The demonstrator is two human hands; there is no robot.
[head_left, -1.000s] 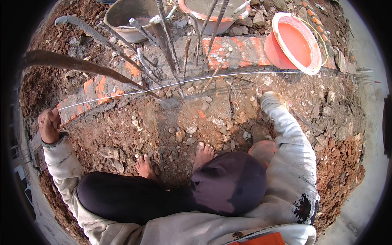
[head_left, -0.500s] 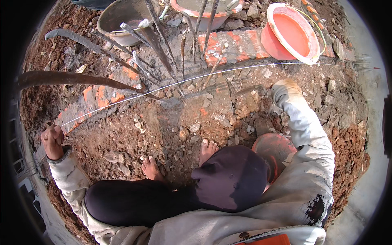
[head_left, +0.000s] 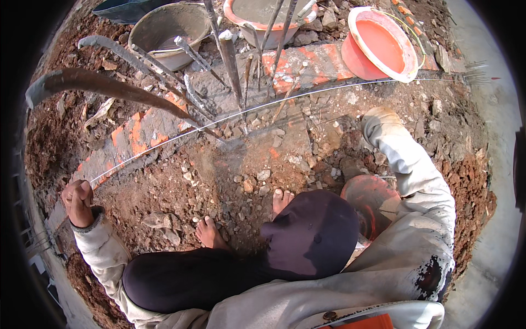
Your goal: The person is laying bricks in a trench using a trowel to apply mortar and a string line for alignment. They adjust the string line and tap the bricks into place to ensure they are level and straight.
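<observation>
My left hand (head_left: pixel 78 203) is closed in a fist at the far left, at the end of a thin white string (head_left: pixel 219 119). The string runs taut along a row of brickwork (head_left: pixel 130 133) and past several upright metal bars (head_left: pixel 231 68). On the right, my right hand (head_left: pixel 379 118) reaches over the rubble just on the near side of the string. A soiled, pale cuff covers it, so its fingers and anything in them are hidden. Beyond the string, a pink bucket (head_left: pixel 361 54) leans on the bricks.
Bent rusty bars (head_left: pixel 109 86) stick out towards the left. A grey basin (head_left: pixel 170 35) and an orange-rimmed basin of grey mix (head_left: pixel 260 13) stand at the back. A reddish bowl (head_left: pixel 370 203) lies by my knee. Loose stones and soil surround my bare feet (head_left: pixel 211 233).
My view has shifted a little. The left fist is slightly lower and further right, still at the string's end. A flat grey shape beside my right cuff no longer shows clearly.
</observation>
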